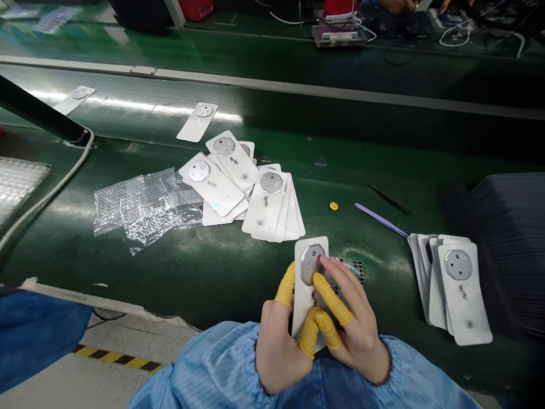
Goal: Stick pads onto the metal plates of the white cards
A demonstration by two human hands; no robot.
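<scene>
A white phone-back-like panel with an octagonal grey camera plate is held upright, slightly tilted, near the table's front edge. My left hand grips it by its left edge and lower face, in yellow finger cots. My right hand is at its right side; a cotted index finger and a bare fingertip touch the camera plate, and its thumb meets the left thumb over the panel. Behind the right hand lies a clear sheet with small black dots. Overlapping similar panels lie farther back; another fanned stack is at the right.
Clear bubble bags lie left of the panels. Purple tweezers, dark tweezers and a yellow cot lie at centre right. A dark ridged tray stands right. A black bar and white cable are left.
</scene>
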